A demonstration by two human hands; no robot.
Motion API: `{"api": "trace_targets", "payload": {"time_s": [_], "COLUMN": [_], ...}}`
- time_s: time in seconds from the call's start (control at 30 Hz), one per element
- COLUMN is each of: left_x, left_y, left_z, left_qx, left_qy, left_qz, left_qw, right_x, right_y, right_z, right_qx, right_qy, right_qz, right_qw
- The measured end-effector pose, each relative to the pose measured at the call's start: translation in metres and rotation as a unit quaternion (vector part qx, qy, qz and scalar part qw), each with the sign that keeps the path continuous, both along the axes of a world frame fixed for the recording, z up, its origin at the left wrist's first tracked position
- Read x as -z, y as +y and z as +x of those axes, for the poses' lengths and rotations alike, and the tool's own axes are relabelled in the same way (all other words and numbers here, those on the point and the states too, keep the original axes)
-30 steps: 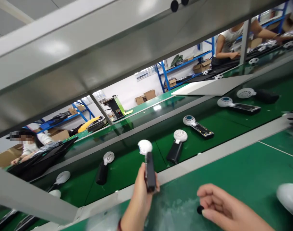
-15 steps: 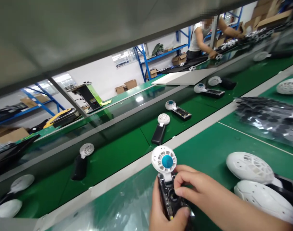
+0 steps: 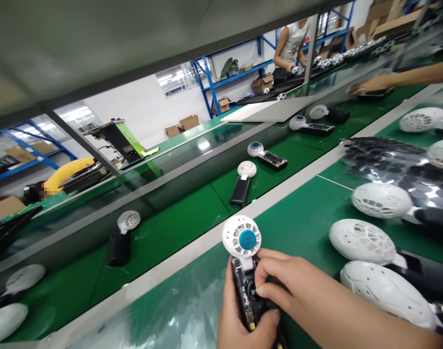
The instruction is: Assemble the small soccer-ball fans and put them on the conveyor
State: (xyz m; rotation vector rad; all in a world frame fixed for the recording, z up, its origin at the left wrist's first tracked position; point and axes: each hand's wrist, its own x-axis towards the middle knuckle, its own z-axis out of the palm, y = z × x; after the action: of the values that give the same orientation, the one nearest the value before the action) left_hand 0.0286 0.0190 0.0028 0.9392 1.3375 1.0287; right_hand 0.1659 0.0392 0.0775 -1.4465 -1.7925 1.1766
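In front of me is a handheld fan (image 3: 230, 237) with a round white head, a blue disc at its centre, and a black handle whose inner parts lie exposed. My left hand (image 3: 229, 322) is wrapped round that handle from below, thumb across its lower end. My right hand (image 3: 285, 278) has thumb and index finger pinched together at a round black part midway down the handle. Whatever lies between those fingertips is too small to make out. Close to my right forearm, several white-headed fans (image 3: 361, 242) rest on the green table.
Beyond a pale metal edge (image 3: 185, 259), several fans (image 3: 246, 169) lie spaced along a green conveyor. A plastic sheet of black discs (image 3: 392, 165) lies at right, clear plastic (image 3: 163, 325) at lower left. Another person's arm (image 3: 406, 80) reaches over the belt; a person (image 3: 292, 46) stands behind.
My view has shifted slightly, showing more fans at right. Another person's arm has come in over the belt. The far person has drawn back, holding a small white-and-black item. My grip looks unchanged.
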Motion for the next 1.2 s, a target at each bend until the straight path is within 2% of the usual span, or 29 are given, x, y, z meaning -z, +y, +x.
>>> {"api": "trace_targets", "payload": {"time_s": [0.17, 0.33, 0.4, 0.5, 0.63, 0.77, 0.87, 0.97, 1.03, 1.1, 1.17, 1.2], "left_x": [-0.001, -0.008, -0.012, -0.017, -0.02, -0.023, -0.022, -0.019, -0.017, -0.018, -0.022, -0.026], "left_y": [0.0, -0.002, -0.005, -0.007, -0.008, -0.006, -0.004, -0.002, 0.0, 0.001, 0.003, 0.006], "left_z": [0.001, 0.005, 0.006, 0.007, 0.006, 0.004, 0.003, 0.004, 0.005, 0.004, 0.002, -0.001], "left_qx": [0.011, 0.0, -0.018, -0.037, -0.046, -0.054, -0.079, -0.073, -0.059, -0.046, -0.037, -0.037], "left_qy": [0.011, 0.018, -0.01, -0.103, -0.183, -0.177, -0.178, -0.191, -0.184, -0.174, -0.158, -0.142], "left_qz": [0.012, 0.011, 0.013, -0.005, -0.044, -0.062, -0.081, -0.102, -0.094, -0.073, -0.048, -0.037], "left_qw": [1.0, 1.0, 1.0, 0.994, 0.981, 0.981, 0.978, 0.973, 0.977, 0.981, 0.986, 0.988], "right_x": [0.003, 0.016, 0.022, 0.028, 0.033, 0.038, 0.034, 0.02, 0.01, 0.007, 0.016, 0.025], "right_y": [0.0, -0.003, -0.004, -0.005, -0.007, -0.008, -0.005, 0.0, 0.0, -0.006, -0.019, -0.027], "right_z": [0.0, -0.003, -0.005, -0.007, -0.011, -0.014, -0.013, -0.008, 0.0, 0.015, 0.038, 0.051], "right_qx": [-0.016, 0.013, 0.013, 0.011, 0.053, 0.108, 0.087, 0.057, 0.049, 0.054, 0.083, 0.106], "right_qy": [-0.009, 0.017, 0.045, 0.084, 0.089, 0.089, 0.166, 0.237, 0.206, 0.117, 0.004, -0.047], "right_qz": [-0.006, 0.034, 0.044, 0.043, 0.018, 0.002, -0.032, -0.089, -0.099, -0.071, 0.01, 0.069], "right_qw": [1.0, 0.999, 0.998, 0.996, 0.995, 0.99, 0.982, 0.966, 0.972, 0.989, 0.997, 0.991]}}
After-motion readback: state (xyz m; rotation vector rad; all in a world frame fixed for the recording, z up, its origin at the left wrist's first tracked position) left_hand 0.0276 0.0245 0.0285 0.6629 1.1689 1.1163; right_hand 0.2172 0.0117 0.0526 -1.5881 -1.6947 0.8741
